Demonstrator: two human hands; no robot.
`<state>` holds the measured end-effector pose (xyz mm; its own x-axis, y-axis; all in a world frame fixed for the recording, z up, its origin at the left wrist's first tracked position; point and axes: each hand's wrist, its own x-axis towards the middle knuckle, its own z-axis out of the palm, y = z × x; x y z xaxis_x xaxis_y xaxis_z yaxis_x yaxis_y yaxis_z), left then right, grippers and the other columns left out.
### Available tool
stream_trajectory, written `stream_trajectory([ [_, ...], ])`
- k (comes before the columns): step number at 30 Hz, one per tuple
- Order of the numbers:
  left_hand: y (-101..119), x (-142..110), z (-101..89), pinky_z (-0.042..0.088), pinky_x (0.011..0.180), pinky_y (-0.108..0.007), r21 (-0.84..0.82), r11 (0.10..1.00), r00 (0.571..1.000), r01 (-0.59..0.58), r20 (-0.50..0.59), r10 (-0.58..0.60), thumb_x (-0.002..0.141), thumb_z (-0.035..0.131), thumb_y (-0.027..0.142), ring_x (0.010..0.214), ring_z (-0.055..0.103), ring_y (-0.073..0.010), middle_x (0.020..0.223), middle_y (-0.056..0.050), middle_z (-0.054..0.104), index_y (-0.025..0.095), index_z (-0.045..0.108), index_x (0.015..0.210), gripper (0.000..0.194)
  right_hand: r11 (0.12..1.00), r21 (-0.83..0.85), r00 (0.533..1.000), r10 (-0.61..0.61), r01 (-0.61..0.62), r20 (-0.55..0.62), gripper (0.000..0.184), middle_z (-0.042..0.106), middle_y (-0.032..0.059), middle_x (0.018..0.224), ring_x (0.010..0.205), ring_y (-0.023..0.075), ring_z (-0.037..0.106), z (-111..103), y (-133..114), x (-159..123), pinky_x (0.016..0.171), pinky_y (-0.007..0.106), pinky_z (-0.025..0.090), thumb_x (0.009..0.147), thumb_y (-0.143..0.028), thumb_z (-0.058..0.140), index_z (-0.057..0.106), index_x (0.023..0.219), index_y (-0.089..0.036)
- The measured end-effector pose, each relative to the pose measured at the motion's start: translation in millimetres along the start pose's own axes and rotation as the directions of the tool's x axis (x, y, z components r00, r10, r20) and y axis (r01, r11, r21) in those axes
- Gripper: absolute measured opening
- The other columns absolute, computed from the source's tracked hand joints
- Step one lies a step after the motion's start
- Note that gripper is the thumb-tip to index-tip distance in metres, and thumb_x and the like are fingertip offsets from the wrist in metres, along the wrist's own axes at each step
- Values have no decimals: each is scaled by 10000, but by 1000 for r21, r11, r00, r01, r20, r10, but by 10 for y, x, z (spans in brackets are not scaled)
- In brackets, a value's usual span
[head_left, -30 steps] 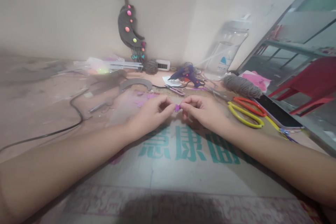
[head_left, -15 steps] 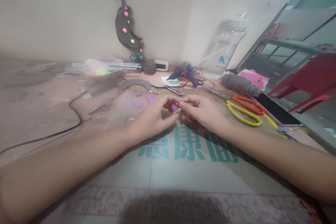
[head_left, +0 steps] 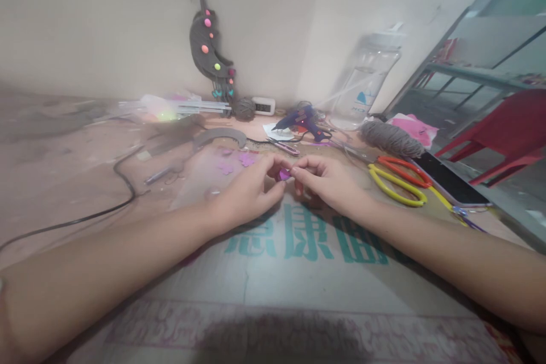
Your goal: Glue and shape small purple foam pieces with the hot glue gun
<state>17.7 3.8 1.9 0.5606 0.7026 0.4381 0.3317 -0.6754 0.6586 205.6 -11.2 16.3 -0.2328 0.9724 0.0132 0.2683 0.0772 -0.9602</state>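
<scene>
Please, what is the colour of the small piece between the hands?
The small piece is purple, best seen in the head view.

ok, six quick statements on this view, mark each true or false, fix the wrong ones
1. The left hand and right hand both touch the purple piece. True.
2. The glue gun lies beyond both hands, untouched. True.
3. The scissors lie to the left of the glue gun. False: they lie to its right in the picture.
4. The phone's screen is lit. False: it is dark.
5. The moon ornament bears coloured dots. True.
6. The chair is blue. False: it is red.
</scene>
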Motion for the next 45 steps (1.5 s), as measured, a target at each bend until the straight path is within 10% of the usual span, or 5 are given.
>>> stream_trajectory([
  [7, 11, -12, -6, 456, 934, -315, -89, 996, 1000, -2, 23, 4, 774, 509, 61, 1023, 572, -167, 1080, -44, 601, 182, 489, 1156, 400, 1000, 0, 1000, -12, 12, -7, 287, 579, -46, 554, 381, 55, 429, -6, -33, -15, 359, 180, 299, 832, -456, 632, 588, 829, -173],
  [16, 55, 54, -30, 460, 798, -323, -66, 976, 978, 207, -17, -209, 916, 504, 415, 879, 599, -187, 926, -48, 651, 165, 601, 926, 268, 997, -2, 994, -72, 72, -81, 312, 556, -58, 540, 371, 51, 416, -19, -37, -28, 369, 193, 297, 833, -478, 631, 560, 764, -182],
  [39, 44, 58, -69, 404, 692, -262, -22, 982, 973, 187, -136, -188, 926, 468, 309, 725, 542, -141, 761, 8, 613, 179, 540, 736, 241, 964, -160, 976, -216, 214, 3, 252, 603, -23, 717, 551, 97, 489, -13, 4, -29, 529, 237, 388, 873, -377, 588, 579, 1034, -183],
  [45, 30, 57, -67, 408, 693, -265, -13, 982, 971, 189, -146, -189, 919, 459, 308, 737, 547, -145, 767, 5, 613, 183, 541, 748, 227, 955, -190, 968, -243, 227, -64, 140, 515, -45, 669, 533, 85, 417, -7, 35, -21, 528, 243, 350, 878, -322, 570, 557, 847, -186],
])
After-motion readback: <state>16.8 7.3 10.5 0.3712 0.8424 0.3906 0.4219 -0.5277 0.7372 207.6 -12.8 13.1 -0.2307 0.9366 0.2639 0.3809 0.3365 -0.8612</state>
